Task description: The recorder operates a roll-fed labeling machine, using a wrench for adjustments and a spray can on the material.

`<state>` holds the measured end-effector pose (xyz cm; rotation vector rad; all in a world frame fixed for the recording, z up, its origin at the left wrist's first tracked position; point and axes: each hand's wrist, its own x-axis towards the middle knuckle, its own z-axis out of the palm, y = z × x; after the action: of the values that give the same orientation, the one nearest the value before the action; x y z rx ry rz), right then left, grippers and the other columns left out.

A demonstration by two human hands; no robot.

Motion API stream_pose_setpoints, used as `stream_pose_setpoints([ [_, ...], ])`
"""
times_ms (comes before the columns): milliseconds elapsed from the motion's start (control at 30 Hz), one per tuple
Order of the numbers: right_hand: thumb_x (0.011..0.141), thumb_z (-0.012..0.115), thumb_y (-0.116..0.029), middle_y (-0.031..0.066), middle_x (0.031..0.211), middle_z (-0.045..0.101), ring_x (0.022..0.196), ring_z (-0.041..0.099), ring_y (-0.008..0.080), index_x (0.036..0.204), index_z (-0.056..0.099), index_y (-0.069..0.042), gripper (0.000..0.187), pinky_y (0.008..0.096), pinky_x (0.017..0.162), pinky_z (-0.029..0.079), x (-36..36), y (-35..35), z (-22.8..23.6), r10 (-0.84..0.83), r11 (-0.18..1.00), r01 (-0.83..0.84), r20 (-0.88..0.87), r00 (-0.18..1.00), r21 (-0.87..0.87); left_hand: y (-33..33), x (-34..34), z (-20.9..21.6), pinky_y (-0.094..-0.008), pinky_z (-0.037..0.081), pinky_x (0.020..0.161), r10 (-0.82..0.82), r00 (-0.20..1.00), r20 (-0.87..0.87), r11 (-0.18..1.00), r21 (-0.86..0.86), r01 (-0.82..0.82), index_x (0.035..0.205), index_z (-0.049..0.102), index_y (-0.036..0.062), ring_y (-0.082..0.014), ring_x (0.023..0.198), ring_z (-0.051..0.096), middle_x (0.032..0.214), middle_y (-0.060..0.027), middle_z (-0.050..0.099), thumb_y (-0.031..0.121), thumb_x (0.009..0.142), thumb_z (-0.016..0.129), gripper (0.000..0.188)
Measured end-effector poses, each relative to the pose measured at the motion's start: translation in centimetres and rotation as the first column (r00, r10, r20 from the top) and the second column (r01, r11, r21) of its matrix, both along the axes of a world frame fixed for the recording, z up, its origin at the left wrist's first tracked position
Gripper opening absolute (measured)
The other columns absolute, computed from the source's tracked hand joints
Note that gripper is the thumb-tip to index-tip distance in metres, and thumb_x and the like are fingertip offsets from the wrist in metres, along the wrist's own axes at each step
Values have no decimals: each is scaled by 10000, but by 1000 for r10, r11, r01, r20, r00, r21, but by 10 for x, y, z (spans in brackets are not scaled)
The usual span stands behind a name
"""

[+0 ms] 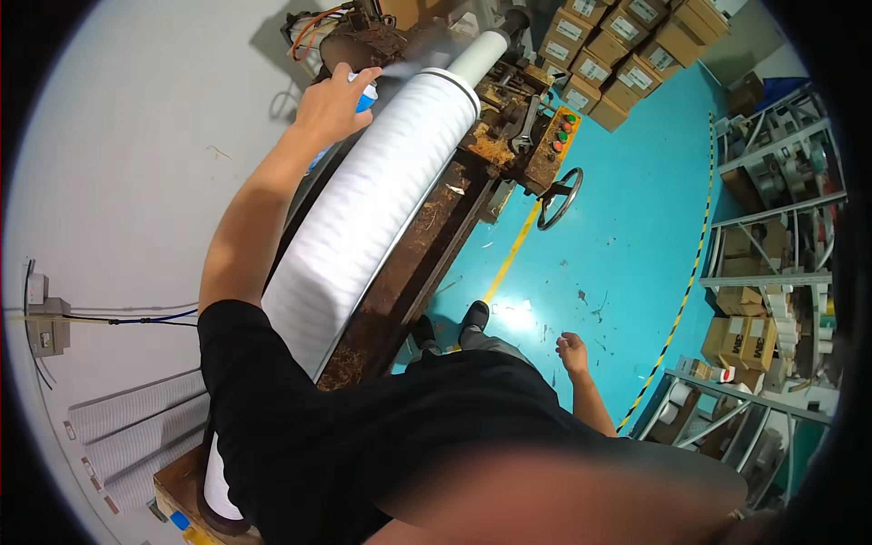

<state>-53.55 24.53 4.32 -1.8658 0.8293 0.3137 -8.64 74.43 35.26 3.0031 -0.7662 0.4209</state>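
Head view: the left grip point(334, 102) clasped a blue-and-white cylindrical spray can point(366, 97) beside the far end of a long white cylindrical roll point(377, 186). The can, probably light, rigid and slick (best held round its body), was mostly hidden. The right grip point(572, 352) hung loosely curled, contents unclear.

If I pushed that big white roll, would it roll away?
The long white cylindrical roll might turn, being round, but probably not roll away: its narrower white end tube seems held by the brown metal machine. Thick and long, it's likely heavy.
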Motion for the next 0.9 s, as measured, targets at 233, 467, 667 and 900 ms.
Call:
stream_pose_setpoints([
  [233, 902, 575, -187, 72, 903, 649, 728, 606, 134, 1159, 562, 6, 322, 270, 633, 478, 39, -4, 7, 40, 999, -39, 30, 999, -34, 1, -2, 2, -456, 534, 684, 15, 1000, -20, 1000, 20, -14, 1363, 403, 271, -381, 799, 641, 1200, -172, 496, 309, 758, 651, 655],
  [467, 911, 572, -180, 71, 931, 645, 748, 597, 129, 1179, 551, 18, 334, 262, 657, 473, 77, -6, 25, 86, 996, -82, 135, 987, -31, 1, -2, 1, -458, 532, 680, 20, 999, -42, 1000, 16, -20, 1363, 411, 267, -388, 793, 638, 1195, -173, 501, 306, 757, 649, 653],
  [667, 913, 571, -165, 74, 944, 643, 755, 595, 132, 1163, 561, 24, 314, 268, 667, 472, 116, -7, 49, 149, 988, -143, 171, 974, -52, 4, -1, 1, -458, 528, 664, 2, 1000, -13, 1000, -6, -2, 1362, 416, 262, -374, 773, 637, 1169, -166, 511, 287, 750, 654, 657],
  [900, 905, 600, -180, 105, 937, 656, 792, 616, 161, 1173, 563, 13, 332, 301, 722, 496, 193, -19, 70, 410, 895, -341, 234, 881, -287, -3, 0, 1, -447, 525, 669, 21, 999, -29, 1000, 7, -21, 1347, 434, 258, -370, 789, 633, 1152, -154, 518, 280, 749, 663, 641],
])
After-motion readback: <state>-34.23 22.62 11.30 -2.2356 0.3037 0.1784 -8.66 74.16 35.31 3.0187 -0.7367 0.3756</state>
